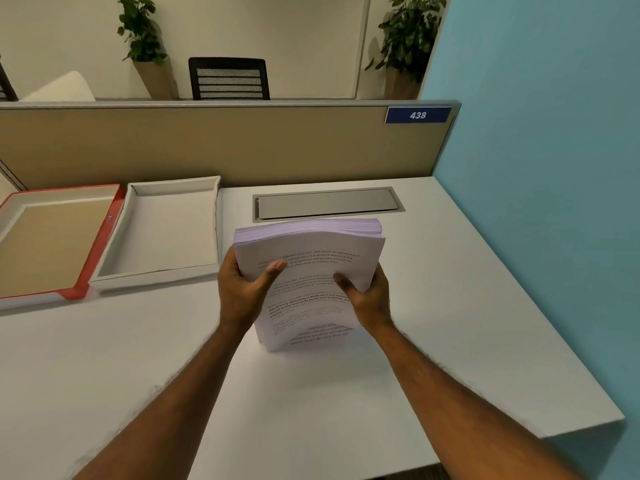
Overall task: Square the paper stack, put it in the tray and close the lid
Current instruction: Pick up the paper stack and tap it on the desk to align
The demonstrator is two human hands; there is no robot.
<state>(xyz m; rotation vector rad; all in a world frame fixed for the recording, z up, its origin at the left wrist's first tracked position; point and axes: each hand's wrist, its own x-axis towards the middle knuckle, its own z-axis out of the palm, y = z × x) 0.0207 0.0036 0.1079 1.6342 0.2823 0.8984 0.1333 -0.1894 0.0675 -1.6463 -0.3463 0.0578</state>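
A thick stack of printed white paper (pixel 311 251) stands upright on its lower edge on the white desk (pixel 138 358), its top bowed toward me. My left hand (pixel 242 292) grips its left side with the thumb across the front page. On the right side, my right hand (pixel 369 299) holds it the same way. To the left lies the white tray (pixel 114 277), uncovered and with nothing in it. Its red-rimmed lid (pixel 104 244) lies upside down beside the tray, at the far left.
A grey cable hatch (pixel 327 204) is set into the desk behind the stack. A tan partition (pixel 207 147) closes the back, with a blue sign reading 438 (pixel 418 115). A blue wall (pixel 554 202) bounds the right. The desk's right edge runs diagonally.
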